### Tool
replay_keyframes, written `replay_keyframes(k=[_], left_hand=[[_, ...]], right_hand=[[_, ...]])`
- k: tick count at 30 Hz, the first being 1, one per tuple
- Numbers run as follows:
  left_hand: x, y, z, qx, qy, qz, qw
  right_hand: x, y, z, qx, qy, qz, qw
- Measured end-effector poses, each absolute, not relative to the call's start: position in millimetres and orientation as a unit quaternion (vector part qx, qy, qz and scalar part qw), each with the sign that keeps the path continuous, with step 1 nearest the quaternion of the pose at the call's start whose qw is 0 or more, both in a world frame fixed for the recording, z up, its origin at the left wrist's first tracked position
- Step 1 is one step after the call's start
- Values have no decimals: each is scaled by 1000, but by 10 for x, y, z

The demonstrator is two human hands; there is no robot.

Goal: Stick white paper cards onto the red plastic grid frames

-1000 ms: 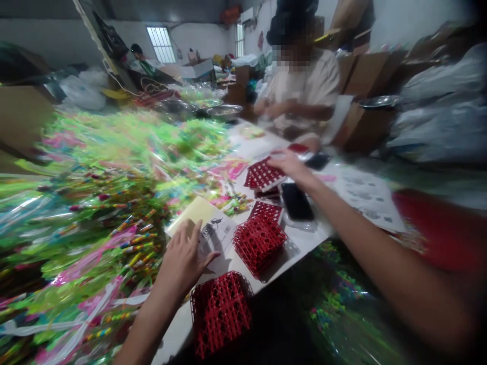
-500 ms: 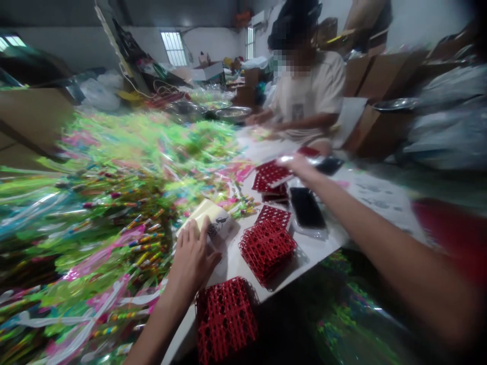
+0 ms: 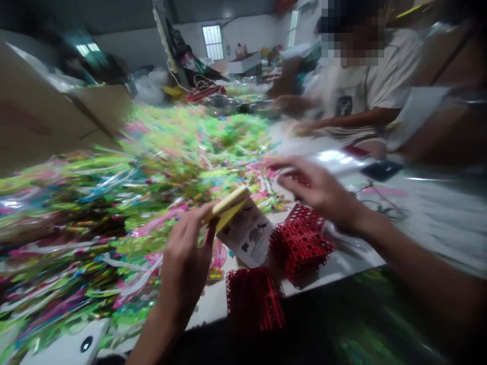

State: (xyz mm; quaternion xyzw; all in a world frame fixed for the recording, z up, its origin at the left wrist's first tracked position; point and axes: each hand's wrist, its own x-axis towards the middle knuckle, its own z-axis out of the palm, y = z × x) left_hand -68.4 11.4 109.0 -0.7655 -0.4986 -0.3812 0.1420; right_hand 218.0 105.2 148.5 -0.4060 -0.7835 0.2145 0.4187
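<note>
My left hand (image 3: 188,243) is closed on the edge of a paper pad (image 3: 249,230) with yellow sheets and a white printed side, holding it tilted up off the table. My right hand (image 3: 319,190) hovers over the table with curved fingers apart; it is slightly blurred, and I see nothing in its grasp. Below it lie a stack of red lattice plates (image 3: 300,248) and, partly behind that, a red plate with holes (image 3: 304,213). A second red lattice stack (image 3: 254,299) sits at the table's front edge.
A large heap of bright green, pink and yellow plastic toys (image 3: 152,203) fills the left. A white phone-like device (image 3: 72,344) is at bottom left. Across the table a co-worker (image 3: 353,91) sits with both hands over the surface. A cardboard box (image 3: 87,111) stands behind the heap.
My left hand has lifted and tilted the paper pad, which was lying under its fingers. My right hand has drawn back from the table's far side. The view has swung left.
</note>
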Motion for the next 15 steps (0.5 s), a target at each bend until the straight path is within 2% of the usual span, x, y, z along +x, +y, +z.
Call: replay_keyframes(k=[3, 5, 9, 11, 13, 15], left_hand=[[-693, -273, 1380, -768, -476, -419, 82], [-675, -560, 1506, -755, -499, -425, -7], [-595, -1037, 1566, -615, -555, -524, -195], [-552, -1169, 1528, -495, -572, -579, -305], [-534, -1230, 1472, -412, -586, -587, -377], [-550, -1241, 1410, -400, -602, -560, -405]], right_hand=[[1875, 411, 1626, -252, -863, 133, 417], [1737, 107, 1690, -228, -853, 158, 442], [1641, -287, 1668, -336, -713, 327, 521], [1672, -414, 1575, -382, -670, 357, 527], [1728, -496, 1461, -410, -683, 331, 506], [1779, -542, 1365, -424, -723, 251, 484]])
